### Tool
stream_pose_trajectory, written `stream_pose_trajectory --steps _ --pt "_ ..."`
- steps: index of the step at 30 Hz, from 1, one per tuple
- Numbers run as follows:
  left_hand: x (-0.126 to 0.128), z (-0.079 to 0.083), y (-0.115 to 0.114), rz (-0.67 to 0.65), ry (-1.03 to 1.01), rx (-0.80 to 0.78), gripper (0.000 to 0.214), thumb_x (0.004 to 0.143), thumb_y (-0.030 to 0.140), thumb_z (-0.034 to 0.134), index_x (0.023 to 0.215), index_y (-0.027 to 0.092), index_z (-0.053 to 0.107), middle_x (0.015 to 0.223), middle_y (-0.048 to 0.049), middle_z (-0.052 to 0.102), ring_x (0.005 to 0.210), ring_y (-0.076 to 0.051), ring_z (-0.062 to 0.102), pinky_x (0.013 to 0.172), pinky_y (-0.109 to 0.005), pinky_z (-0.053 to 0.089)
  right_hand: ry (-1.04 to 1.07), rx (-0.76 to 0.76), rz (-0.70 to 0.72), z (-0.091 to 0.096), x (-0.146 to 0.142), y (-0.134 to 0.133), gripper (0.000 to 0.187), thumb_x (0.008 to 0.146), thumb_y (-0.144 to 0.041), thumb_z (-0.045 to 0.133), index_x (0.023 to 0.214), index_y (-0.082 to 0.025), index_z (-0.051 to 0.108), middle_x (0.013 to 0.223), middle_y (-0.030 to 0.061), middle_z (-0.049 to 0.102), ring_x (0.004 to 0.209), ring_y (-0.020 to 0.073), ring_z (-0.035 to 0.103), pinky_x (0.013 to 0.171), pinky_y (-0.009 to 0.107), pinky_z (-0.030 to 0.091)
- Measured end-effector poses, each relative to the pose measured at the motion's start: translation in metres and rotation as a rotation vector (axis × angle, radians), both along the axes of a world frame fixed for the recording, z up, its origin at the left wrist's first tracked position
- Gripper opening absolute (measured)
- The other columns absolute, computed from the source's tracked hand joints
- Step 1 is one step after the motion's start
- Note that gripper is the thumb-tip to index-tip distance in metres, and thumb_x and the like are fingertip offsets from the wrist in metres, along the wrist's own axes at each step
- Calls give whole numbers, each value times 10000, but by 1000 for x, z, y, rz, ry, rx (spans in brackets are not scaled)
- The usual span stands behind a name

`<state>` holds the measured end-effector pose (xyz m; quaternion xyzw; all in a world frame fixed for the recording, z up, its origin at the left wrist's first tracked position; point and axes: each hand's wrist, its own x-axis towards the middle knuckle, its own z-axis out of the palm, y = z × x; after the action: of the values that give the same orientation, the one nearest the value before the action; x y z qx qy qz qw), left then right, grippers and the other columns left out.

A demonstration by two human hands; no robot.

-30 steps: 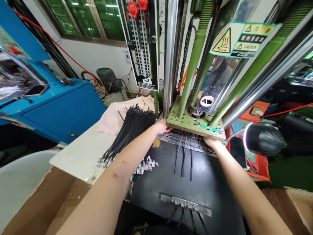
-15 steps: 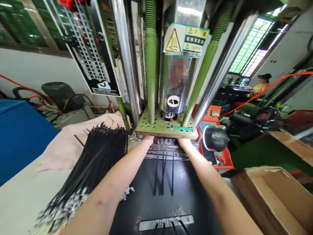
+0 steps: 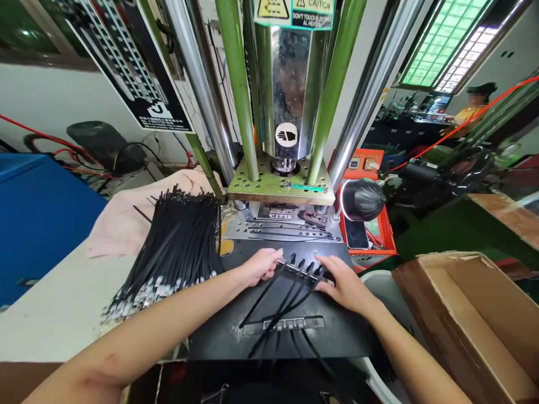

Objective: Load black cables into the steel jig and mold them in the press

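Note:
My left hand [image 3: 261, 264] and my right hand [image 3: 342, 281] grip the two ends of a narrow metal bar [image 3: 300, 270] that carries several black cables [image 3: 273, 306]. The bar sits over the black machine table [image 3: 345, 331], in front of the press. The cables trail toward me across a second metal bar [image 3: 283, 324] lying on the table. Behind the hands lies the lower mould plate [image 3: 290, 231], under the green press plate [image 3: 278, 188].
A large bundle of black cables [image 3: 177, 247] lies on the white bench [image 3: 54, 314] at left, over a pink cloth [image 3: 113, 224]. An open cardboard box [image 3: 467, 314] stands at right. A black lamp [image 3: 362, 199] and an orange control box [image 3: 364, 163] sit right of the press. A blue cabinet [image 3: 37, 224] is far left.
Both hands have drawn back from under the press plate toward me, bringing the metal bar and its cables out onto the black table. The camera has tilted and shifted.

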<state>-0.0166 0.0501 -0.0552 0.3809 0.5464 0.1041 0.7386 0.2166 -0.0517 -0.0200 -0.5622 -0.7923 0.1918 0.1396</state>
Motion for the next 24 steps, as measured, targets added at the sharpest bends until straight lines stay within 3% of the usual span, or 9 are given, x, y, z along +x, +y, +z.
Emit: stream_pose_trajectory --steps 2,5,8,10,13,15,17,20,24 --pt "10 6 -7 -35 -28 -26 327 929 490 514 868 169 502 511 63 484 350 -66 434 384 -158 244 28 71 60 3 -17 13 605 863 -223 654 1419 -149 427 1312 157 566 1188 271 528 1004 437 470" --pt "8 31 -21 -88 -150 -61 470 926 625 430 1100 190 474 767 -38 679 597 -154 662 541 -225 458 -20 118 160 3 -33 31 429 843 -29 487 1244 -143 587 1236 141 630 1182 246 547 1024 418 453" --pt "-11 59 -30 -349 -284 4 614 839 645 569 1259 217 440 936 -63 710 646 -166 674 606 -261 486 -87 78 -79 5 -19 42 430 795 36 395 1108 -135 636 1051 123 686 1001 218 625 887 350 517" --pt "-24 68 -23 -548 -181 243 607 813 493 673 1317 231 460 931 -35 709 586 -150 637 599 -270 485 -151 60 -201 9 -2 53 410 814 3 429 1152 -130 618 1044 129 676 974 232 630 865 359 519" --pt "-31 55 10 -641 294 792 455 874 321 613 1307 208 536 941 -48 709 764 -208 674 731 -316 519 -166 4 -9 9 1 88 469 836 -209 651 1291 -136 561 1257 169 598 1150 289 567 974 414 475" --pt "-27 39 35 -651 532 997 438 875 251 610 1302 171 557 1087 -112 689 1011 -276 653 907 -378 493 -112 -3 84 3 -19 125 593 841 -370 703 1360 -149 521 1401 170 506 1274 286 485 1055 401 418" --pt "-22 27 51 -665 620 1059 495 842 189 641 1325 142 542 1241 -172 620 1167 -339 579 1029 -465 417 -121 27 -14 -5 -50 166 523 918 -434 608 1356 -160 535 1402 157 518 1295 275 467 1079 401 386" --pt "-25 25 47 -709 660 1168 518 833 168 656 1334 121 534 1390 -195 511 1303 -366 458 1122 -518 304 -204 51 -182 -17 -96 215 378 989 -375 484 1273 -153 600 1241 154 634 1217 299 521 1043 448 393" --pt "-61 38 8 -886 589 1196 441 903 277 611 1326 170 552 1452 -129 479 1351 -298 421 1149 -457 312 -234 62 -159 -18 -105 211 284 954 -217 508 1177 -111 648 1158 165 662 1152 298 548 1020 411 398"
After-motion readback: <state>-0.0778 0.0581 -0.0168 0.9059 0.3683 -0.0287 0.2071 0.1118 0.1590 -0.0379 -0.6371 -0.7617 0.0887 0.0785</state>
